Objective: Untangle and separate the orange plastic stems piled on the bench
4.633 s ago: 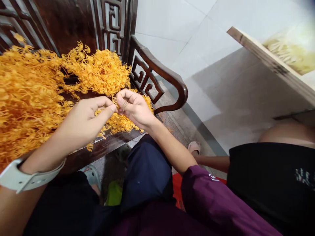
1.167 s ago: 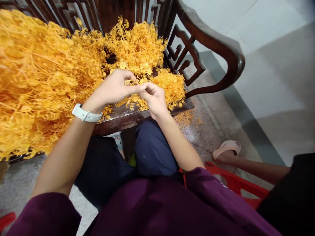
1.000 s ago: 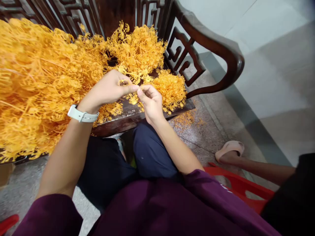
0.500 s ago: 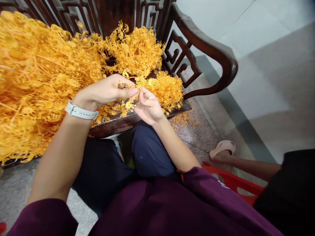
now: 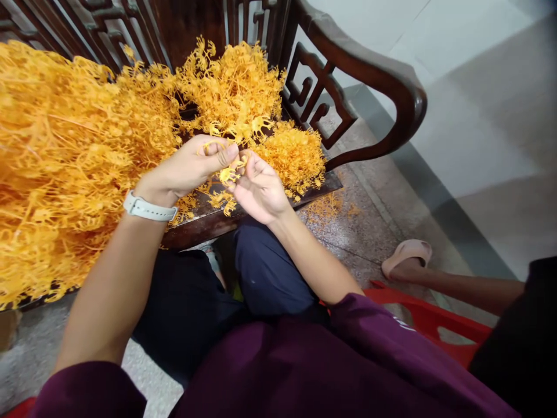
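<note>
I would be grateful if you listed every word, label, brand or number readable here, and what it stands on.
No text can be read.
White marking on the right purple sleeve: too small and blurred to read.
Pale wristband on the left wrist: no lettering shows on the visible part.

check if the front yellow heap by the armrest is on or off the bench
On: the yellow heap rests on the dark bench, whose front edge shows below.

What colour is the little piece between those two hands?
Yellow-orange; the head view shows the little piece best.
</note>
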### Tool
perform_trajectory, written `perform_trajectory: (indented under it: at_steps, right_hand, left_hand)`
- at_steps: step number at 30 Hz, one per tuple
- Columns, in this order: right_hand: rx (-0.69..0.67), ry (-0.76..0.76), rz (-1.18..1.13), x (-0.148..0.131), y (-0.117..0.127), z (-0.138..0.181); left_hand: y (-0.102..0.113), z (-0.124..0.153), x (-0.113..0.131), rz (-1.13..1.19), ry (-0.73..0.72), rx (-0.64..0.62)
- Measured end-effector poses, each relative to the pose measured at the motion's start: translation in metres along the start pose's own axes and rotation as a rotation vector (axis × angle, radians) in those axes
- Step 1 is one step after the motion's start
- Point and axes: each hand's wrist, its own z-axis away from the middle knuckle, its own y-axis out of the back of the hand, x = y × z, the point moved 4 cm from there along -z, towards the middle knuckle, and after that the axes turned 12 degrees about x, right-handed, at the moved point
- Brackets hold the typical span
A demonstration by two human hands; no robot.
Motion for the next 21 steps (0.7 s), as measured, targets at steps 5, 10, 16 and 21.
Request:
perform_trajectory:
  at_steps: [5,10,16,21]
  right_hand:
    - [-0.081,-0.011,0.025,-0.002,0.003,-0.001]
    - [-0.144,-0.013,-0.022,-0.009,0.004,-0.002]
    - [-0.066,0.058,0.102,-0.009,0.005,-0.003]
    - [0.024,0.136,0.170,-0.010,0.011,-0.006]
  left_hand:
    - [0.000,0.001,-0.006,0.035,0.052,-0.009]
    - [0.001,0.005,0.005,0.187,0.118,0.057]
    - [-0.003,0.001,0.004,0.186,0.089,0.115]
    - [0.010,-0.004,-0.005,-0.014,0.014,0.267]
